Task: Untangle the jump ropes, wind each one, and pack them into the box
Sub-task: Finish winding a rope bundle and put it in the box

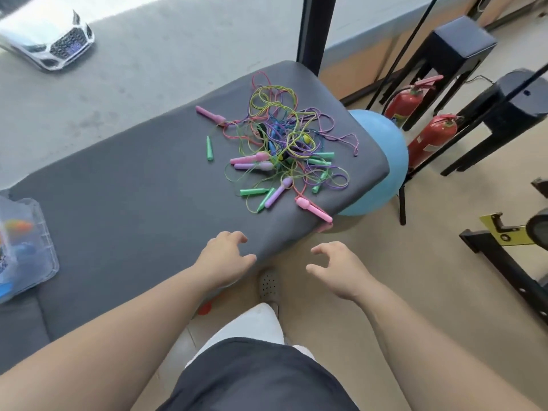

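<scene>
A tangled heap of jump ropes (281, 146) lies on the far right end of a grey padded bench (133, 203). Their thin cords are pink, green, purple, yellow and blue, with several pink, green and purple handles. One pink handle (314, 209) lies at the bench's near right edge. A clear plastic box (26, 247) stands at the bench's left end with colourful items inside. My left hand (225, 256) hovers over the bench's near edge, fingers loosely curled, holding nothing. My right hand (338, 268) hangs off the bench over the floor, also loosely curled and empty. Both are short of the heap.
A blue exercise ball (382, 161) sits against the bench's right end. Two red fire extinguishers (427, 137) and black stools (456, 51) stand beyond it. A black and yellow gym frame (504, 247) is on the right. My foot in a grey clog (269, 284) is on the floor.
</scene>
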Tool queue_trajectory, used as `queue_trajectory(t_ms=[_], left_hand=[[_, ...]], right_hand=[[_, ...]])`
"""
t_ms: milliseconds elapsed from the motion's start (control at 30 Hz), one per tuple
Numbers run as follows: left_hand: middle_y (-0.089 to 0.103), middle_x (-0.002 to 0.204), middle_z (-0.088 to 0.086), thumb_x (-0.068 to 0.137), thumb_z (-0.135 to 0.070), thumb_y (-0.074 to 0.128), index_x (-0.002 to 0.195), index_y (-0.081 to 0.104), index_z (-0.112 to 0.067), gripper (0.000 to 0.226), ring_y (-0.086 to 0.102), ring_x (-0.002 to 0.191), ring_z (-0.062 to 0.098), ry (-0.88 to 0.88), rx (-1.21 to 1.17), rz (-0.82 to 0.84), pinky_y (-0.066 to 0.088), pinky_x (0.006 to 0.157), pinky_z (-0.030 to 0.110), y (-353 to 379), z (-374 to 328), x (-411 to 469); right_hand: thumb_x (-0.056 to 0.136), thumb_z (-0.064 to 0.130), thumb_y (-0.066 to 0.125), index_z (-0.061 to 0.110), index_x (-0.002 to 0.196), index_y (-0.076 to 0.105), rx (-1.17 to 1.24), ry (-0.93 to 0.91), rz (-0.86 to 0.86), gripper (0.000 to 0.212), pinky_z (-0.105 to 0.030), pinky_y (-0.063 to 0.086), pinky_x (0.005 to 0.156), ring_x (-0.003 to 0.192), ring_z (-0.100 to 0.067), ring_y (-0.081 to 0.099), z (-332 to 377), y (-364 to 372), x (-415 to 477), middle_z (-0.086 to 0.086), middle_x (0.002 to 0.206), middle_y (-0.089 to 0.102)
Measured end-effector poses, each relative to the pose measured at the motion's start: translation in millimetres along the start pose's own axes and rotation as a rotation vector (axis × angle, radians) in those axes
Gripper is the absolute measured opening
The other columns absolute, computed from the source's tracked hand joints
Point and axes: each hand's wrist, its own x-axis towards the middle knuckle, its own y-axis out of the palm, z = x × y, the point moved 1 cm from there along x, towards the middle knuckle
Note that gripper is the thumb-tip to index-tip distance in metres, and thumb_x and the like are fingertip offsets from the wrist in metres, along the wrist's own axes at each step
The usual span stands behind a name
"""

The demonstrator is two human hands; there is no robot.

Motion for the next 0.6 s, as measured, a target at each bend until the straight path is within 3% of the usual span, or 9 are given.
queue_trajectory(t_ms=[133,267,367,467,600], left_hand=[[0.047,0.147,0.004,0.09,-0.045,0.059,0.141,0.05,-0.024,0.056,0.049,0.131,0.026,-0.06,-0.053,0.062,0.044,0.105,0.039,5.9,-18.9,47.7],[0.05,0.143,0.004,0.089,-0.046,0.058,0.141,0.049,-0.023,0.057,0.057,0.11,0.022,-0.143,-0.069,0.168,0.049,0.093,0.035,2.1,-27.9,93.2],[0.056,0.134,0.004,0.091,-0.045,0.058,0.14,0.049,-0.021,0.055,0.053,0.101,0.018,-0.173,-0.099,0.192,0.048,0.091,0.032,-7.8,-44.8,122.3],[0.062,0.113,-0.001,0.091,-0.043,0.06,0.137,0.052,-0.022,0.051,0.058,0.098,0.018,-0.2,-0.195,0.17,0.047,0.086,0.031,-17.1,-68.6,148.8],[0.062,0.114,-0.001,0.09,-0.043,0.062,0.133,0.054,-0.024,0.048,0.062,0.098,0.019,-0.259,-0.311,0.133,0.052,0.089,0.035,-19.4,-93.2,176.2]], right_hand=[[0.09,0.043,0.062,0.027,0.134,0.056,-0.104,0.015,0.07,0.047,-0.037,0.039,0.11,0.129,-0.021,0.048,-17.8,-30.2,40.5,0.0,0.141,0.047],[0.091,0.044,0.061,0.026,0.136,0.055,-0.15,0.102,0.127,0.049,-0.036,0.039,0.109,0.13,-0.022,0.048,-33.7,-64.1,78.1,-0.002,0.142,0.047],[0.092,0.043,0.061,0.024,0.137,0.055,-0.168,0.125,0.14,0.049,-0.036,0.041,0.107,0.128,-0.023,0.05,-38.2,-89.6,104.6,-0.002,0.141,0.048],[0.091,0.042,0.062,0.022,0.137,0.056,-0.16,0.125,0.175,0.05,-0.034,0.043,0.102,0.123,-0.022,0.053,-39.1,-110.6,134.2,-0.002,0.138,0.051],[0.086,0.042,0.064,0.025,0.125,0.063,-0.194,0.086,0.261,0.043,-0.034,0.048,0.096,0.111,-0.018,0.058,-44.1,-126.7,180.0,0.001,0.128,0.059]])
